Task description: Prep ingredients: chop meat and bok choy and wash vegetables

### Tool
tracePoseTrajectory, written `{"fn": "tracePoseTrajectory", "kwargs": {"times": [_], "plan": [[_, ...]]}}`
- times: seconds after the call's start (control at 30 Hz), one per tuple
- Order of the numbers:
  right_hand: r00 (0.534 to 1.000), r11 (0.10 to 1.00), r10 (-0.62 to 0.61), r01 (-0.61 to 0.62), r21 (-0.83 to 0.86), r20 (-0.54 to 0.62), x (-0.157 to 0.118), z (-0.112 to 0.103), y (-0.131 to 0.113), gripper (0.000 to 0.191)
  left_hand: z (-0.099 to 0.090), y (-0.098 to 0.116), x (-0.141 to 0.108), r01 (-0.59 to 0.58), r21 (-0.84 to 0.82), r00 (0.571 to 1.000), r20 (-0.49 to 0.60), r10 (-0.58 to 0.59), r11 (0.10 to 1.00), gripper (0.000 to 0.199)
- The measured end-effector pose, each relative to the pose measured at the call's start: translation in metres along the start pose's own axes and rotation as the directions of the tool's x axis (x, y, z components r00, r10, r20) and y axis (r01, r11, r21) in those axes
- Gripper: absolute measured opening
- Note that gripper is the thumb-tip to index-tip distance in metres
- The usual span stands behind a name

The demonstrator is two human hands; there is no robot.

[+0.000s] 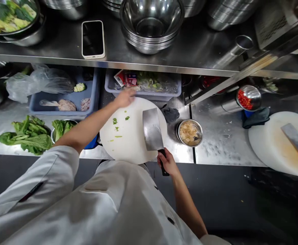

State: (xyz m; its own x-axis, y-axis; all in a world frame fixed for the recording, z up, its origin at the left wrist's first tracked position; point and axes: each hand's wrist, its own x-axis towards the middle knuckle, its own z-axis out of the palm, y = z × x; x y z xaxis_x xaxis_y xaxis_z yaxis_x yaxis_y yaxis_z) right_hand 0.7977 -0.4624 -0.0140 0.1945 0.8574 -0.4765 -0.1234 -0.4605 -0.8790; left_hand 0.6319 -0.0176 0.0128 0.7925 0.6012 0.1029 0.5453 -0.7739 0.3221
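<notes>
My right hand (167, 162) is closed round the black handle of a cleaver (152, 131), whose broad blade lies over the right part of a round white cutting board (136, 146). Small chopped green bits (115, 121) are scattered on the board's left half. Beyond the board's far left edge, my left hand (125, 97) hovers at the near rim of a pale plastic bin (169, 94) that holds greens and red packets. Motion smears its fingers, so their pose and anything between them cannot be made out.
Leafy greens (28, 134) lie at the left beside a blue-grey tub (34, 105). A bowl of pale pieces (189, 132) stands right of the board. Above runs a metal shelf (113, 51) with a phone (93, 39) and stacked bowls (151, 30). Another board (266, 136) with a cleaver is far right.
</notes>
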Motion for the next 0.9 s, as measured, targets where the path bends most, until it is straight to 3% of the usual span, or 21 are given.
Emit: {"fn": "tracePoseTrajectory", "kwargs": {"times": [0.07, 0.13, 0.2, 0.27, 0.33, 0.47, 0.57, 0.67, 0.73, 0.77, 0.83, 0.9], "plan": [[0.999, 0.999, 0.036, -0.036, -0.010, 0.028, 0.008, -0.019, 0.015, 0.052, 0.025, 0.016, -0.089, -0.068, 0.002, 0.976, 0.208, 0.066, 0.998, 0.047], [0.997, 0.997, 0.060, -0.057, -0.051, 0.052, 0.024, -0.033, 0.015, 0.052, 0.047, 0.032, -0.175, -0.057, -0.011, 0.974, 0.219, 0.058, 0.998, 0.057], [0.994, 0.992, 0.061, -0.050, -0.116, 0.093, 0.046, -0.041, 0.004, 0.050, 0.064, 0.049, -0.246, 0.005, -0.044, 0.985, 0.170, 0.003, 0.999, 0.066], [0.987, 0.980, 0.035, -0.004, -0.198, 0.156, 0.068, -0.039, -0.009, 0.044, 0.080, 0.070, -0.290, 0.151, -0.056, 0.987, 0.071, -0.147, 0.987, 0.079], [0.974, 0.955, 0.026, 0.042, -0.293, 0.225, 0.083, -0.026, -0.016, 0.038, 0.095, 0.093, -0.306, 0.332, -0.091, 0.939, -0.063, -0.339, 0.939, 0.089], [0.954, 0.850, 0.046, 0.118, -0.513, 0.296, 0.077, 0.029, -0.009, 0.023, 0.116, 0.127, -0.282, 0.596, -0.240, 0.718, -0.268, -0.642, 0.767, 0.093], [0.938, 0.747, 0.026, 0.211, -0.630, 0.346, 0.057, 0.083, 0.001, 0.014, 0.120, 0.135, -0.269, 0.649, -0.357, 0.589, -0.322, -0.741, 0.671, 0.085], [0.896, 0.719, 0.046, 0.278, -0.638, 0.442, 0.047, 0.121, -0.003, 0.012, 0.116, 0.134, -0.274, 0.635, -0.470, 0.499, -0.357, -0.790, 0.613, 0.077], [0.885, 0.757, 0.026, 0.285, -0.587, 0.464, 0.044, 0.127, -0.015, 0.015, 0.105, 0.125, -0.265, 0.582, -0.521, 0.483, -0.396, -0.781, 0.624, 0.074], [0.895, 0.787, 0.001, 0.274, -0.552, 0.446, 0.042, 0.124, -0.024, 0.016, 0.096, 0.117, -0.249, 0.538, -0.535, 0.498, -0.422, -0.758, 0.651, 0.072], [0.935, 0.863, -0.048, 0.216, -0.457, 0.351, 0.034, 0.110, -0.044, 0.020, 0.070, 0.090, -0.188, 0.430, -0.530, 0.566, -0.473, -0.676, 0.731, 0.067], [0.973, 0.943, -0.069, 0.136, -0.304, 0.222, 0.020, 0.088, -0.063, 0.025, 0.034, 0.054, -0.097, 0.358, -0.462, 0.666, -0.483, -0.569, 0.812, 0.058]]}}
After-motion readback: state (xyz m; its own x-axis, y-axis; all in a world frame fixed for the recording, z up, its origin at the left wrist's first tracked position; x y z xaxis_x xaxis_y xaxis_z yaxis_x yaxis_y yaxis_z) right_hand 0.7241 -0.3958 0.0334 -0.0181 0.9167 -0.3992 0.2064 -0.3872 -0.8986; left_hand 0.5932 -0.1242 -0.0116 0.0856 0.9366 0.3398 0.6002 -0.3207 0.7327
